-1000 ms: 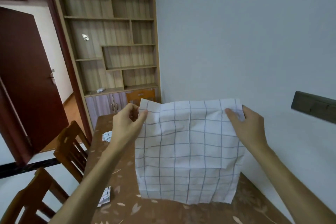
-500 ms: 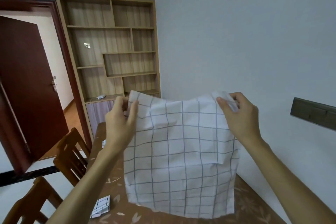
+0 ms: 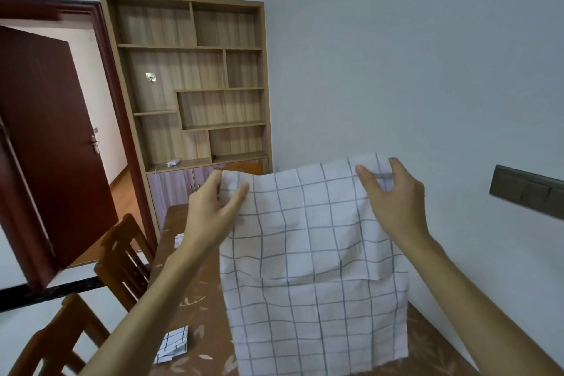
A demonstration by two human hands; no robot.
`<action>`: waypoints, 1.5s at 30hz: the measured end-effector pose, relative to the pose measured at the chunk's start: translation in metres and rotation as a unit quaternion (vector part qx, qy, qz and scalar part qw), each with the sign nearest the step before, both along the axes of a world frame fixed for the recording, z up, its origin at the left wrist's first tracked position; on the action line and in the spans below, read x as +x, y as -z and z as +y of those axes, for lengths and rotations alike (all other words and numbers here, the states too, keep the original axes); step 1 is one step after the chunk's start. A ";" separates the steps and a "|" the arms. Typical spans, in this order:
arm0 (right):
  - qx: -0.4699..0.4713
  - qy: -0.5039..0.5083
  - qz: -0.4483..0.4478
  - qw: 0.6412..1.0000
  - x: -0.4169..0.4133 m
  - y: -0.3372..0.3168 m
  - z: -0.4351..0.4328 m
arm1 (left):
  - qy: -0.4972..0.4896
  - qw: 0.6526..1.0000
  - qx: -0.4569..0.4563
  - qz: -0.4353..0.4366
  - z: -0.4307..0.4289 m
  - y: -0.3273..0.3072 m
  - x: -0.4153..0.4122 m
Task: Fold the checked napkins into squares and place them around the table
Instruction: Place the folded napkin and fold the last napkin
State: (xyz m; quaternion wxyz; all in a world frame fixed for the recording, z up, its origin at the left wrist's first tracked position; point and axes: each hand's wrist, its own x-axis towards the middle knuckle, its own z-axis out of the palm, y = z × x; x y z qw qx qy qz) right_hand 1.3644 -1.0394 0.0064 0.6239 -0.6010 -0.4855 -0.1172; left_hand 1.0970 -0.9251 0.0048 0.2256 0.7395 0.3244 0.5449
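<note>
Two pinches, left hand (image 3: 213, 210) and right hand (image 3: 393, 201), on napkin (image 3: 311, 268) top corners (hanging); hands now closer.

We held a checked napkin (image 3: 311, 253) up by its top corners, left hand (image 3: 213, 210) and right hand (image 3: 393, 198) pinching, above the table (image 3: 201, 293).

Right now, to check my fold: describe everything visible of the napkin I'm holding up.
The checked napkin is white cloth with thin grey grid lines, folded double: the shorter front layer ends about halfway down. It hangs upright above the brown table, its top corners pinched by the left hand and the right hand. Whether its bottom edge touches the table is unclear.
</note>
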 end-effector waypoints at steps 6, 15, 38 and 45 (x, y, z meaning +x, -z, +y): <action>0.007 -0.016 -0.050 0.999 -0.037 0.006 0.004 | -0.019 0.999 0.039 0.027 -0.028 0.000 0.027; -0.040 -0.095 -0.015 0.995 -0.078 0.011 0.008 | 0.011 1.000 0.013 0.003 -0.066 0.001 0.063; -0.188 -0.180 0.085 0.962 -0.081 0.002 -0.004 | 0.000 0.989 0.131 0.063 -0.061 0.022 0.062; -0.163 -0.165 0.096 0.968 -0.062 0.009 0.002 | 0.115 0.992 -0.003 0.048 -0.076 0.018 0.050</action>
